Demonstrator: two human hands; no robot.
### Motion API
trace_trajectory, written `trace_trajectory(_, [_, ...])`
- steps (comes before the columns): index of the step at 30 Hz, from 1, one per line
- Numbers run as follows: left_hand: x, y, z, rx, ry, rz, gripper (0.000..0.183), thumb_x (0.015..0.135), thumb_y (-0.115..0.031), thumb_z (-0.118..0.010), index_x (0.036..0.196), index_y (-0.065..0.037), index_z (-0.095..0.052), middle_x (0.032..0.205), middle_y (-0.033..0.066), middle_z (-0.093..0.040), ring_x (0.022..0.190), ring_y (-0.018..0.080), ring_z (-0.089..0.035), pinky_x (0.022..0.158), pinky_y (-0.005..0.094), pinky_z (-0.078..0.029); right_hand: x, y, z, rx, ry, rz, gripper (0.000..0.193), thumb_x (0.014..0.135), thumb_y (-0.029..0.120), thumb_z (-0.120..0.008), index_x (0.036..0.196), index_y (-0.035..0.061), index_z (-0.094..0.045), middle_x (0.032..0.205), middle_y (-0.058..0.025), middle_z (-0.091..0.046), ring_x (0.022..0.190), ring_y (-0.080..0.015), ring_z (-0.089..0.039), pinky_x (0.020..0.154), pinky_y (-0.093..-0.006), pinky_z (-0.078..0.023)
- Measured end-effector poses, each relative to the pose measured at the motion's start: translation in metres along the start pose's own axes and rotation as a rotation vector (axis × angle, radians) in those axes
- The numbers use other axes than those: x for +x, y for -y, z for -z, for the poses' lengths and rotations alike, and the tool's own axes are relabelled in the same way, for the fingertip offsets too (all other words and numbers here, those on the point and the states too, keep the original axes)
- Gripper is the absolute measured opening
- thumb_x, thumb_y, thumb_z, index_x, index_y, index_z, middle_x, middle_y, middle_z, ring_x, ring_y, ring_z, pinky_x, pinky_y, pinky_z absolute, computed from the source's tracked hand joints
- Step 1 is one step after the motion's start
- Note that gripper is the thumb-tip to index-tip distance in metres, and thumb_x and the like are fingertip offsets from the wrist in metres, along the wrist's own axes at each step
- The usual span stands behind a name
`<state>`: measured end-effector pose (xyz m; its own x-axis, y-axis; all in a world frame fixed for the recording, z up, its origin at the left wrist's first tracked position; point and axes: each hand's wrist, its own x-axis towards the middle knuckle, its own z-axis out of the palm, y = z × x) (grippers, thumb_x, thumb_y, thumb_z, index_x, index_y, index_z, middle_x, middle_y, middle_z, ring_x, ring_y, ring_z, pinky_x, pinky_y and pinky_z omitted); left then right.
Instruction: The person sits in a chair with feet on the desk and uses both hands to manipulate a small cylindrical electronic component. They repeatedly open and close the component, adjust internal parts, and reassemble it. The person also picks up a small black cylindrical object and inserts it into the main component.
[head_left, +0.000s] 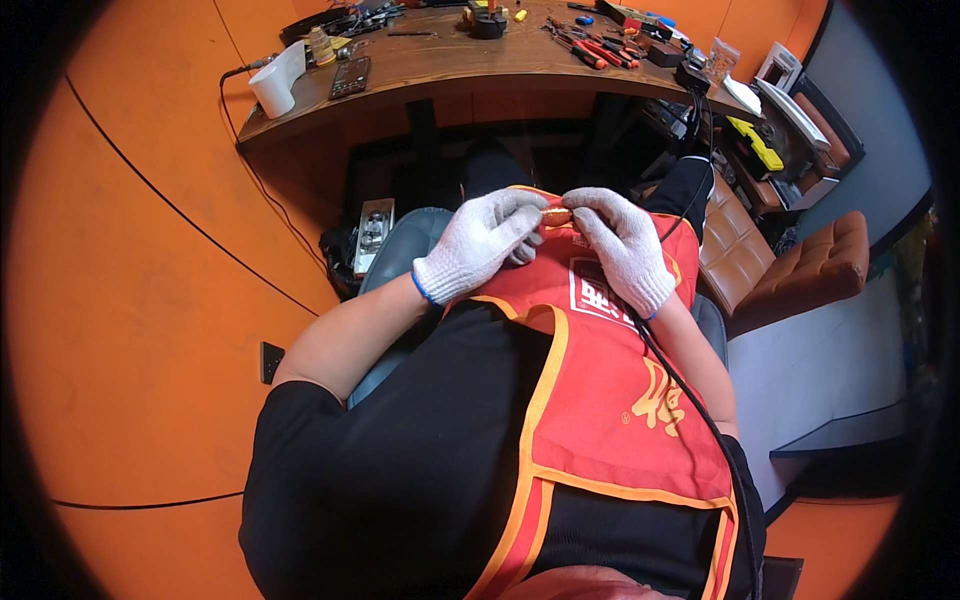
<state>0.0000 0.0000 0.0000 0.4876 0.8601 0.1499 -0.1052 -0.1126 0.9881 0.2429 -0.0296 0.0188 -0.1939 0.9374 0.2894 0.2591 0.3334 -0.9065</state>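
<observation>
Pinching a small orange piece (556, 215) from both ends, the person's two gloved hands meet over the lap, just above the top edge of a red apron with orange trim (610, 390). The left hand (480, 245) closes its fingertips on the piece's left end; the right hand (625, 245) closes on its right end. Both wear white knit gloves. The piece is mostly hidden by the fingers, so its shape cannot be told for sure; it may be a short, rounded part.

A black cable (690, 400) runs down the apron's right side, passing under the right wrist. Beneath the left forearm shows the grey-blue edge of a seat (405, 245). Farther off, a dark gap opens under a wooden workbench (420, 75), whose near edge curves across the far part of the scene, well apart from the hands. On the bench lie red-handled pliers (590, 50), a white roll (278, 85) at the left corner, and a dark flat device (350, 77). To the right stands a brown padded chair (790, 275), near the right elbow. To the left, orange floor (150, 300) lies open.
</observation>
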Motion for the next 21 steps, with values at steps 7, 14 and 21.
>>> trace_trajectory(7, [0.001, -0.004, 0.009, -0.037, 0.015, -0.021, 0.034, 0.117, -0.023, -0.055, 0.14, -0.001, -0.065, 0.114, 0.0076, -0.074, 0.085, 0.0099, -0.07, 0.08, 0.0256, -0.06, 0.002, 0.011, -0.01, 0.089, -0.009, -0.121, 0.033, 0.114, 0.028, -0.062, 0.125, -0.001, -0.073, 0.1, -0.0046, -0.073, 0.088, -0.0088, -0.066, 0.077, -0.0246, -0.055])
trace_trajectory(14, [-0.002, -0.006, 0.002, 0.037, 0.042, 0.029, 0.035, 0.117, -0.024, -0.055, 0.143, -0.003, -0.065, 0.114, 0.0046, -0.072, 0.083, 0.0071, -0.068, 0.078, 0.023, -0.058, -0.001, 0.013, -0.003, 0.01, 0.052, -0.155, 0.033, 0.113, 0.027, -0.064, 0.128, -0.0008, -0.072, 0.102, -0.0053, -0.075, 0.089, -0.0099, -0.068, 0.079, -0.0265, -0.056])
trace_trajectory(21, [0.001, -0.007, 0.0, -0.034, 0.005, 0.063, 0.037, 0.115, -0.023, -0.058, 0.146, -0.004, -0.062, 0.106, 0.0059, -0.071, 0.08, 0.0076, -0.065, 0.075, 0.0239, -0.058, 0.001, 0.008, -0.01, -0.078, -0.066, 0.151, 0.029, 0.112, 0.016, -0.064, 0.134, -0.0014, -0.07, 0.116, -0.0094, -0.076, 0.104, -0.0145, -0.071, 0.093, -0.0288, -0.057])
